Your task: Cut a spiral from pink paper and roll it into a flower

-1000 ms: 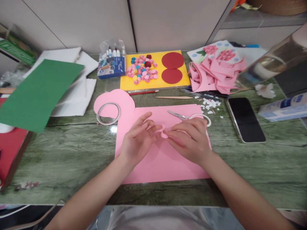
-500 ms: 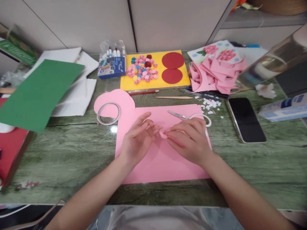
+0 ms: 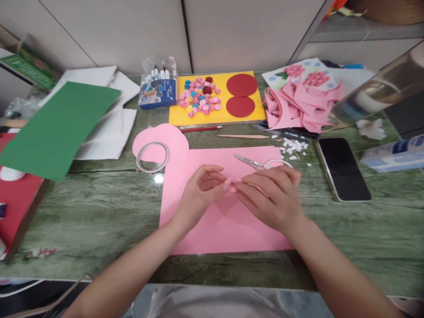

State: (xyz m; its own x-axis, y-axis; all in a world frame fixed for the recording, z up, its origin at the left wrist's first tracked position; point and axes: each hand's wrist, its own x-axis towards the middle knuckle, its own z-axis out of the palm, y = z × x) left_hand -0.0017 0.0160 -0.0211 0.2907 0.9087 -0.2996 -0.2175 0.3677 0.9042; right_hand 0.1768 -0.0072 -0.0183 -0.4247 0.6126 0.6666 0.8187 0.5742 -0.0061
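Paper piece [image 3: 231, 182], small, pink and curled, between the two hands, above a larger pink sheet [image 3: 232, 232]. The left hand [image 3: 202, 194] has its thumb and forefinger closed on one side of the piece; the right hand [image 3: 278, 198] pinches the other side at the tips, its remaining fingers bent. Because only a narrow edge is gripped, the piece could slip free, and uneven pressure or a sideways pull could crease or tear it. Dropped on the pink sheet, it could be hard to find, the colours being nearly alike. The scissors [image 3: 248, 161] lie blades to the left, handle partly hidden by the right hand; whether they touch cannot be told, but a wrist shift could nudge them. The bench [image 3: 102, 198] is green with a wood-like grain and glossy enough to reflect a bright spot beside the tape roll [image 3: 152, 169]. White clippings [image 3: 293, 145] lie loose near the phone [image 3: 346, 170]. Toward the back, a yellow sheet [image 3: 260, 110] bears small coloured pieces [image 3: 200, 99] and two red discs [image 3: 241, 85], with pink offcuts [image 3: 301, 101] to its right. Pale panels [image 3: 126, 31] close the rear; a shelf [image 3: 364, 33] stands at upper right.
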